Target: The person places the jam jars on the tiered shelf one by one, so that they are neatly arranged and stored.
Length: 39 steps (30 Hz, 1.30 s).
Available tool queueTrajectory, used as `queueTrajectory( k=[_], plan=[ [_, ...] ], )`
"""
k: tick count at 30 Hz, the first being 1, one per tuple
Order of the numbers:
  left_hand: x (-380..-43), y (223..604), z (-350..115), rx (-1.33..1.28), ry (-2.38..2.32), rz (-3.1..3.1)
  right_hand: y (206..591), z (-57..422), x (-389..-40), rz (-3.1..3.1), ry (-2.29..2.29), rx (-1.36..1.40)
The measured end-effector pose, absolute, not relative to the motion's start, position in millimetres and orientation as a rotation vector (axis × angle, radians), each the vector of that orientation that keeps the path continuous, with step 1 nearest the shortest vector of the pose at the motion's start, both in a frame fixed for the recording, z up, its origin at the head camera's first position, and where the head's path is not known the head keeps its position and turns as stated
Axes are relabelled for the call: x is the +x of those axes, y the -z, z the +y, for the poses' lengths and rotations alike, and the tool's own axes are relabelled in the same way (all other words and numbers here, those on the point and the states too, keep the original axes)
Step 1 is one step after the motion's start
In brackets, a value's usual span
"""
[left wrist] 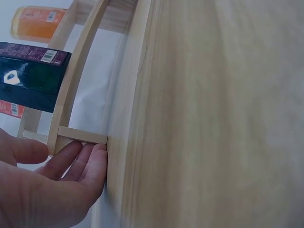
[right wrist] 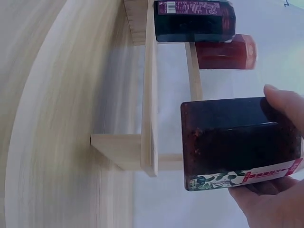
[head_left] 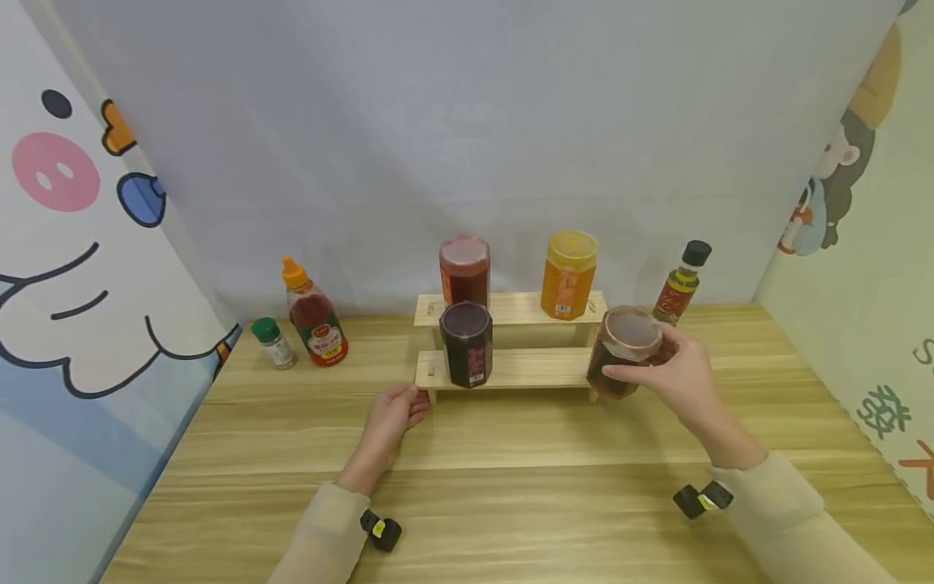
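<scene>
My right hand (head_left: 686, 377) grips a dark red jar (right wrist: 232, 137) with a pale lid, thumb on one side and fingers on the other. That jar is in the air by the right end of the lower step of a two-step wooden rack (head_left: 540, 369). At the rack's front left corner, my left hand (left wrist: 52, 180) holds the end of the lower step between thumb and fingers. A dark purple jar (head_left: 467, 349) stands on the left of this step. On the upper step are a red jar (head_left: 464, 272) at left and a yellow jar (head_left: 569, 276) at right.
Left of the rack stand a squeeze bottle (head_left: 315, 316) with an orange cap and a small green-capped shaker (head_left: 274, 344). A black-capped bottle (head_left: 682, 284) is behind my right hand. The wooden table (head_left: 511, 503) meets a pale backdrop (head_left: 467, 122) behind.
</scene>
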State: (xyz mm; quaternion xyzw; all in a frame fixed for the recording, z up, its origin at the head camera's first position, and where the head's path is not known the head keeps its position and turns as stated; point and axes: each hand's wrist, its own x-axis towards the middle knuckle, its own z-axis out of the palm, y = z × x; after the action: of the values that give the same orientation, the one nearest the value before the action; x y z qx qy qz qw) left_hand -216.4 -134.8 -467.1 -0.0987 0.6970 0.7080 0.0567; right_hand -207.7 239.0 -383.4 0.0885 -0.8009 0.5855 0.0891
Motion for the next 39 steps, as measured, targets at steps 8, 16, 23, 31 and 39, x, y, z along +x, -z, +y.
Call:
queueTrajectory(
  k=[8, 16, 23, 31, 39],
  plan=[
    [-215, 466, -135, -0.303, -2.136, 2.110, 390, 222, -222, -2.378, -1.768, 0.239],
    [-215, 464, -134, -0.299, -2.136, 2.118, 396, 208, -232, -2.318, -1.844, 0.207],
    [-215, 466, -134, -0.295, -2.132, 2.118, 398, 200, -237, -2.354, -1.775, 0.192],
    [-217, 467, -135, -0.303, -2.145, 2.113, 400, 191, -242, -2.325, -1.787, 0.195],
    [-216, 467, -135, -0.296, -2.141, 2.108, 406, 188, -243, -2.313, -1.782, 0.206]
  ],
)
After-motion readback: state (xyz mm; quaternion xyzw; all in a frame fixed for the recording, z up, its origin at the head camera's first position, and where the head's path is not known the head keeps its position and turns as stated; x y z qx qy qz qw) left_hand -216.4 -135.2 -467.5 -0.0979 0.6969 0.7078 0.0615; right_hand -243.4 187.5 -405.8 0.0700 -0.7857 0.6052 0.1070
